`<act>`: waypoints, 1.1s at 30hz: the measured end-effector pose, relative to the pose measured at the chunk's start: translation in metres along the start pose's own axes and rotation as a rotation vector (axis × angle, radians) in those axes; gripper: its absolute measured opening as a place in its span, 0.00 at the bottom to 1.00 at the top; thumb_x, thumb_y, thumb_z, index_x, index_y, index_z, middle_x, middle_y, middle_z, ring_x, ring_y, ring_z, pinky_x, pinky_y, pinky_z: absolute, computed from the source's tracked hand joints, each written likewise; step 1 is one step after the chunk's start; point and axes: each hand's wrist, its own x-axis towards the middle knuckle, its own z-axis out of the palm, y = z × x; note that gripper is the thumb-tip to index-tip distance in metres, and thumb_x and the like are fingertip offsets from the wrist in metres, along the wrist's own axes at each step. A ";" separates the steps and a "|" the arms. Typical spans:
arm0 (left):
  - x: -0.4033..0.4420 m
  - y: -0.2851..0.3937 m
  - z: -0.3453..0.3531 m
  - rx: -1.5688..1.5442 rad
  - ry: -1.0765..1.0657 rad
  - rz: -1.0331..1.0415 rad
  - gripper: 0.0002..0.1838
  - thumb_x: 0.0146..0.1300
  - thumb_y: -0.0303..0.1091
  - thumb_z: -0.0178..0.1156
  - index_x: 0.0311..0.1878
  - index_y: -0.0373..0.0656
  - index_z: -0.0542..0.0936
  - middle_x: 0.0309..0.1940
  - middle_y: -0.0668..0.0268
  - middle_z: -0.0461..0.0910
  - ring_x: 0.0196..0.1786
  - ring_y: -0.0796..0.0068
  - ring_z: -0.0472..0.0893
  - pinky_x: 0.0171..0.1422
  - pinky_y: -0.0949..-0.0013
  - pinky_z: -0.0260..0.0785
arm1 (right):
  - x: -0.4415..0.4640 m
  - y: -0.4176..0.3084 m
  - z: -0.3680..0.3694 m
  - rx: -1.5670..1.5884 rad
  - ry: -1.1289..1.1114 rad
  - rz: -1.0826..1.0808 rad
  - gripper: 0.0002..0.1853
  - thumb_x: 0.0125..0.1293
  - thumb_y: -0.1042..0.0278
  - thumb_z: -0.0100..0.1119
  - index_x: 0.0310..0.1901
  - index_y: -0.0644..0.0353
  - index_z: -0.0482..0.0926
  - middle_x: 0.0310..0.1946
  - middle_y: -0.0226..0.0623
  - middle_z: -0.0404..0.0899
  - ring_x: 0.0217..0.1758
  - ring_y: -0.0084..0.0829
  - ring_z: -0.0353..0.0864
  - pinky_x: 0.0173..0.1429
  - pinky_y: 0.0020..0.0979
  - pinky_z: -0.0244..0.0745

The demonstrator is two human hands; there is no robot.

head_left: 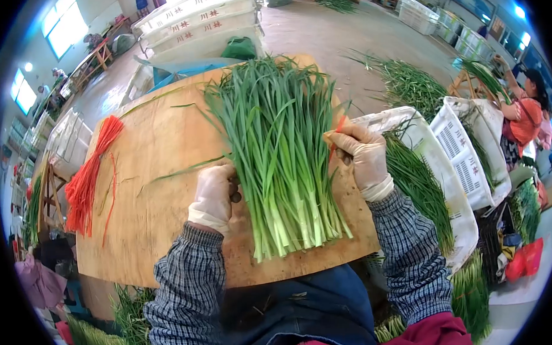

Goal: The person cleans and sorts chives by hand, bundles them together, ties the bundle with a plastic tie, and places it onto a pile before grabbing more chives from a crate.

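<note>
A thick bundle of garlic chives (281, 154) lies on the wooden board in front of me, pale stem ends towards me and green leaves pointing away. My right hand (363, 154), in a thin whitish glove, pinches a red tie strip (340, 126) at the bundle's right edge. At the left edge, my gloved left hand (213, 193) is closed with its fingers curled against the stems. What it grips, if anything, is hidden. Some loose leaves stick out to the left of the bundle. A pile of red tie strips (92, 179) rests on the board's left side.
The wooden board (162, 219) reaches almost to my lap. On the right stands a white crate (463, 221) with more chives. Stacked white crates (201, 23) rise behind the board. Cut greens (410, 85) lie on the floor. Another person (523, 112) works at far right.
</note>
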 end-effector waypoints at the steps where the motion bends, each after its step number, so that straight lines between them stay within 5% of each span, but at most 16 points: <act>1: -0.004 0.006 0.005 0.025 0.007 0.016 0.07 0.59 0.30 0.48 0.30 0.41 0.76 0.18 0.72 0.71 0.15 0.84 0.61 0.19 0.78 0.52 | 0.000 -0.004 0.008 0.023 -0.084 -0.006 0.03 0.57 0.74 0.62 0.32 0.64 0.81 0.21 0.25 0.75 0.24 0.14 0.69 0.28 0.17 0.63; 7: 0.010 0.017 0.004 0.131 0.170 0.289 0.05 0.49 0.26 0.55 0.23 0.34 0.78 0.17 0.60 0.75 0.20 0.72 0.74 0.23 0.69 0.66 | -0.012 0.007 0.064 -0.149 -0.050 -0.336 0.03 0.57 0.77 0.59 0.30 0.66 0.76 0.21 0.30 0.72 0.25 0.20 0.69 0.30 0.23 0.66; 9: 0.035 0.002 -0.017 0.671 0.198 0.724 0.04 0.45 0.26 0.57 0.22 0.35 0.79 0.19 0.57 0.77 0.22 0.66 0.77 0.27 0.68 0.69 | -0.019 0.013 0.082 -0.298 0.014 -0.550 0.02 0.54 0.80 0.57 0.28 0.65 0.74 0.21 0.38 0.70 0.22 0.32 0.71 0.27 0.28 0.67; 14: 0.000 0.025 -0.009 1.727 0.313 0.907 0.04 0.41 0.28 0.59 0.19 0.39 0.81 0.23 0.54 0.79 0.30 0.57 0.80 0.36 0.63 0.73 | -0.036 0.038 0.117 -0.603 0.144 -0.775 0.08 0.47 0.76 0.58 0.24 0.57 0.68 0.21 0.37 0.66 0.24 0.39 0.71 0.24 0.37 0.67; 18: 0.000 0.022 0.011 1.566 0.452 0.534 0.08 0.48 0.30 0.56 0.24 0.35 0.80 0.25 0.50 0.79 0.33 0.52 0.81 0.38 0.60 0.73 | -0.038 0.039 0.122 -0.476 0.167 -0.676 0.05 0.50 0.78 0.58 0.26 0.59 0.71 0.21 0.38 0.68 0.23 0.38 0.72 0.25 0.34 0.67; 19: -0.011 0.030 0.024 1.216 0.565 0.351 0.09 0.50 0.30 0.54 0.27 0.34 0.79 0.28 0.48 0.79 0.34 0.50 0.81 0.39 0.58 0.73 | -0.036 0.041 0.120 -0.358 0.177 -0.644 0.05 0.51 0.79 0.58 0.26 0.60 0.72 0.21 0.38 0.68 0.23 0.38 0.72 0.26 0.33 0.67; 24: -0.011 0.012 0.028 1.152 0.610 0.489 0.09 0.50 0.32 0.52 0.28 0.35 0.76 0.28 0.46 0.78 0.35 0.47 0.78 0.41 0.55 0.70 | -0.035 0.032 0.101 -0.147 0.103 -0.575 0.04 0.54 0.82 0.59 0.28 0.63 0.73 0.20 0.37 0.69 0.21 0.32 0.71 0.26 0.29 0.65; 33: -0.023 0.005 0.023 0.994 0.505 0.473 0.11 0.50 0.35 0.56 0.27 0.35 0.77 0.25 0.46 0.77 0.33 0.48 0.78 0.39 0.56 0.69 | -0.017 0.016 0.102 -0.390 -0.259 -0.929 0.05 0.49 0.81 0.57 0.26 0.61 0.71 0.19 0.38 0.67 0.20 0.39 0.71 0.23 0.35 0.65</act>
